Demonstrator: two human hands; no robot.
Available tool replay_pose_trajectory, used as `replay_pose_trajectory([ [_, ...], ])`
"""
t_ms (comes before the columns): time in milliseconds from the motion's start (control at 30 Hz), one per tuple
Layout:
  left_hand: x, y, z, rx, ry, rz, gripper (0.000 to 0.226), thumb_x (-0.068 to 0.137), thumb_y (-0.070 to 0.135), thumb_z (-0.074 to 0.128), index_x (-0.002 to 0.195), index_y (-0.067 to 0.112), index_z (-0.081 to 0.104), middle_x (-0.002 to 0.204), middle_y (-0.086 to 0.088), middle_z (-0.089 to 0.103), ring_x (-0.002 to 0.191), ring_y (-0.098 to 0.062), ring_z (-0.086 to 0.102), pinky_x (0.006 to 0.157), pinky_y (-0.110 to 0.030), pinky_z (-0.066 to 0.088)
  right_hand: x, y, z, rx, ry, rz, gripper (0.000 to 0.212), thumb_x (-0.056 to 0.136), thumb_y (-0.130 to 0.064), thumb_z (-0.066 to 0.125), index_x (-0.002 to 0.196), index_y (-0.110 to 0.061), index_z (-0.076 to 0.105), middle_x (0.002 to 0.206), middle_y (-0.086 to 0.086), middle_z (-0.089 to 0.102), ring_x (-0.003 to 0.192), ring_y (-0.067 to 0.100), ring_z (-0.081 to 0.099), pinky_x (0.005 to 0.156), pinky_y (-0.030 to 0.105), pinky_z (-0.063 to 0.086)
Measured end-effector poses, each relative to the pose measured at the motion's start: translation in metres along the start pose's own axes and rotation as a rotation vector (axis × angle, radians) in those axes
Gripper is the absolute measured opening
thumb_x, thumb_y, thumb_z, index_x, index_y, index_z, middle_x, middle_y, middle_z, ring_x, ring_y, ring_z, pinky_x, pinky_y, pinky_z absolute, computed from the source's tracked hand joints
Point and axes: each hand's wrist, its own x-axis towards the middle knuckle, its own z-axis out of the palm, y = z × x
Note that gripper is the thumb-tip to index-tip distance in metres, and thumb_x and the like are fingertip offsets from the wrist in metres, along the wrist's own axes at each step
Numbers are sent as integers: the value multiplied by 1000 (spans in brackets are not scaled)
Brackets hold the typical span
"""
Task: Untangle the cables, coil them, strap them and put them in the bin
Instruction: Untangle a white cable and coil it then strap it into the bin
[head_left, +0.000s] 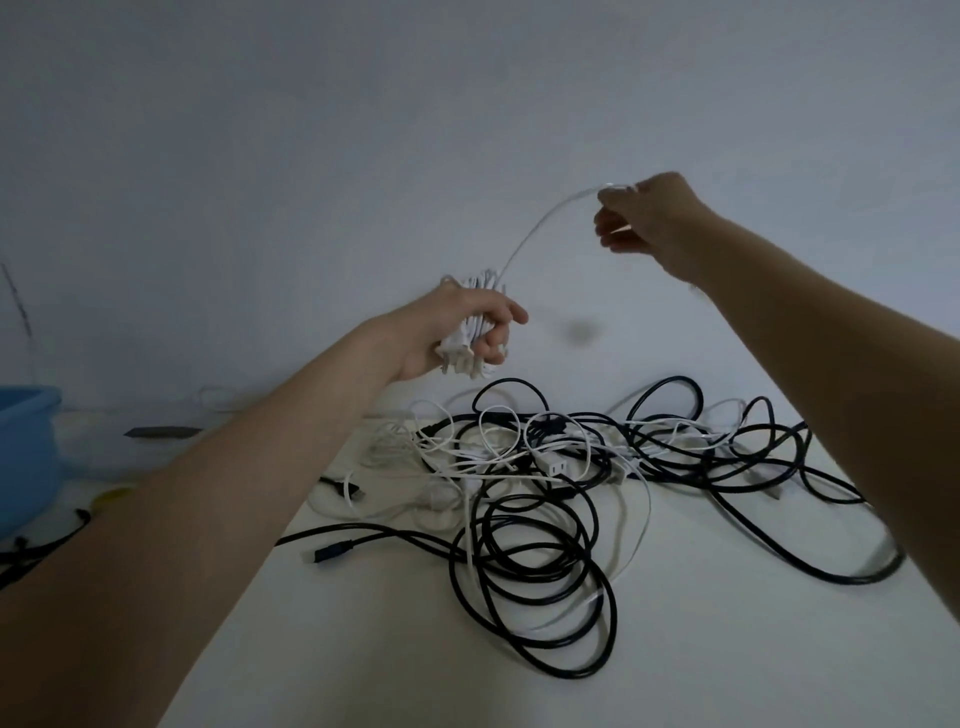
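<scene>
From the head camera, the left hand (457, 332) squeezes a small bundle of white cable (470, 322) up in the air. The right hand (649, 218), up at 2 o'clock from it, pinches the loose end of that cable. Below lies a messy pile of black and white cables (545, 499) on the desk (727, 649). A blue bin (26, 457) sits at 9 o'clock.
</scene>
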Motion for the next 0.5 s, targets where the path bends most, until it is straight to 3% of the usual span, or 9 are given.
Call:
replay_pose_trajectory([
  [100, 0, 4, 3, -154, -32, 3, 26, 96, 11, 40, 72, 9, 49, 40, 5, 41, 32, -5, 36, 58, -19, 51, -6, 6, 2, -83, -78, 62, 36, 97, -19, 43, 67, -6, 57, 68, 7, 61, 56, 15, 54, 55, 20, 47],
  [233, -3, -1, 2, -336, -180, -47, 34, 88, 25, 47, 56, 16, 50, 40, 5, 42, 30, -4, 38, 55, -19, 51, -21, 17, 10, -411, -272, 121, 45, 100, -31, 35, 70, -9, 61, 61, 0, 66, 58, 12, 48, 58, 23, 36],
  [333, -6, 0, 4, -441, -227, -30, 37, 82, 29, 46, 47, 17, 51, 39, 3, 46, 29, -5, 42, 53, -18, 51, -29, 28, 19, -487, -317, 168, 52, 101, -37, 33, 69, -6, 60, 47, 1, 62, 54, 14, 57, 60, 24, 41],
  [433, -8, 7, 7, -628, -206, 39, 32, 77, 30, 54, 49, 14, 55, 57, -5, 65, 45, -12, 62, 58, -21, 55, -41, 42, 34, -703, -366, 144, 53, 100, -39, 36, 63, -5, 53, 53, 5, 51, 47, 17, 49, 49, 24, 42],
  [500, -4, 10, 9, -703, -156, 97, 31, 77, 28, 55, 52, 11, 57, 79, -15, 72, 67, -21, 71, 69, -27, 59, -50, 49, 43, -963, -444, 41, 47, 97, -39, 44, 61, -10, 50, 56, 0, 49, 52, 15, 48, 57, 26, 43],
])
